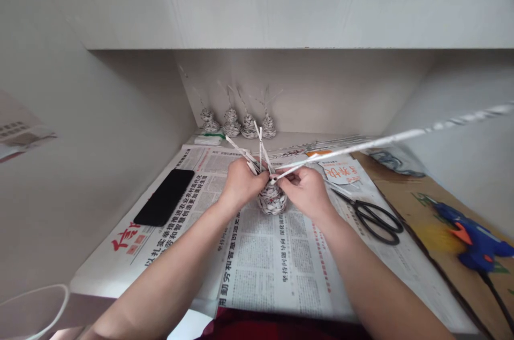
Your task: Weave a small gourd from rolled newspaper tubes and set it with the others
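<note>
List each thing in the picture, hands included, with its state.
Left hand: gripping the woven piece near its top
Right hand: gripping the same piece
Woven piece: upright, strip ends sticking up
Long paper strip: extended out to the right
Back-row woven pieces: standing upright
Scissors: lying down, open or shut unclear
Glue gun: lying down, cord attached
Phone: lying flat, dark
Newspaper: spread out

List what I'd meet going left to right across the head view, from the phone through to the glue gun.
Black phone, left hand, woven paper piece, right hand, black scissors, blue glue gun.
</note>
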Tool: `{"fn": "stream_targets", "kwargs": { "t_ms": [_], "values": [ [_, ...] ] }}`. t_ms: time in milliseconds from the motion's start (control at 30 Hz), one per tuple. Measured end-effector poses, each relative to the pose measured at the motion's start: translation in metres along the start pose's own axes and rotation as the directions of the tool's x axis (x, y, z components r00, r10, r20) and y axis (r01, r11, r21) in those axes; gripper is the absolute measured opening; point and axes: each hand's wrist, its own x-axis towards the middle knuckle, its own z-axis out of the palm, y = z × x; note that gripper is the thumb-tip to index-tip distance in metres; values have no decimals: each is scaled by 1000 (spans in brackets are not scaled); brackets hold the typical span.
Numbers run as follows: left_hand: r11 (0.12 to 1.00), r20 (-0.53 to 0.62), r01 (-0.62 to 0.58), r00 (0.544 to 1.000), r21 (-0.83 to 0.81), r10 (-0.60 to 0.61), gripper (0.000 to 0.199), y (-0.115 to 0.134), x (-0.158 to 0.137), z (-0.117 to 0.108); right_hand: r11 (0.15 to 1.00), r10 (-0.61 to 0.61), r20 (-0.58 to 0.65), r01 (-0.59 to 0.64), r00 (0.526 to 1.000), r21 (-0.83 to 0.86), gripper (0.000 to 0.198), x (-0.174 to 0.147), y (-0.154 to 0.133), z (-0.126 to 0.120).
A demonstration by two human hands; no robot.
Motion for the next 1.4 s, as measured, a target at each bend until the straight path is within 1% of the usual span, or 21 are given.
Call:
{"fn": "stream_targets", "kwargs": {
  "t_ms": [67, 200, 300, 367, 400, 467, 533, 600, 733, 800, 867, 933, 967, 1033, 1100, 1233, 1300, 1400],
  "values": [
    [999, 22, -1, 1000, -34, 2, 19, -2, 1, -1, 999, -11, 29, 12, 1000, -51, 11, 0, -1, -2],
    [996, 74, -4, 997, -91, 11, 18, -3, 2, -1, 980, -53, 19, 56, 998, -193, 10, -4, -10, -6],
    [1000, 77, -20, 997, -16, 21, 14, -3, 1, 2, 929, -138, 3, 130, 990, -348, 10, -8, -16, -6],
    [998, 58, -53, 997, 47, 50, 10, -2, 0, 3, 893, -173, -24, 147, 985, -425, 7, -8, -17, -6],
    [996, 45, -69, 997, 63, 66, 9, -2, 0, 4, 891, -168, -31, 138, 985, -432, 6, -8, -17, -6],
    [994, 25, -86, 996, 72, 84, 9, -2, -1, 4, 917, -122, -14, 108, 992, -383, 7, -7, -15, -6],
    [993, 12, -82, 997, 88, 81, 10, -2, -1, 4, 947, -75, 30, 81, 997, -312, 9, -5, -15, -7],
    [993, 10, -66, 998, 97, 66, 11, -1, -1, 3, 952, -64, 46, 75, 997, -298, 10, -4, -16, -8],
    [998, 45, -49, 998, 43, 47, 13, 0, -2, 2, 900, -90, 30, 94, 995, -425, 7, -5, -21, -10],
    [998, 44, -52, 998, 25, 51, 13, 0, -2, 3, 870, -137, 6, 123, 991, -477, 5, -6, -23, -8],
    [999, 38, -39, 999, 1, 39, 13, -1, -1, 3, 863, -192, -38, 151, 981, -482, 4, -7, -21, -6],
    [999, 37, -23, 999, -39, 25, 13, -2, 0, 4, 890, -212, -82, 158, 974, -428, 2, -7, -18, -3],
    [998, 35, -21, 999, -56, 23, 12, -3, 0, 4, 914, -201, -102, 149, 974, -378, 2, -6, -17, -1],
    [997, 26, -36, 999, -70, 38, 12, -5, 0, 5, 962, -146, -126, 112, 981, -247, 4, -6, -13, 1],
    [996, 21, -64, 998, -69, 65, 13, -5, -2, 6, 989, -90, -135, 73, 987, -130, 9, -5, -9, 3],
    [989, 28, -120, 992, -88, 123, 18, -4, -4, 7, 999, -45, -183, 44, 982, -8, 16, -3, -7, 5],
    [988, 46, -119, 991, -99, 124, 19, -4, -4, 7, 995, -14, -194, 33, 981, 92, 16, -2, -8, 4],
    [989, 63, -96, 993, -108, 103, 20, -7, -2, 6, 965, 37, -179, 12, 983, 261, 19, 2, -10, 1]
  ]
}}
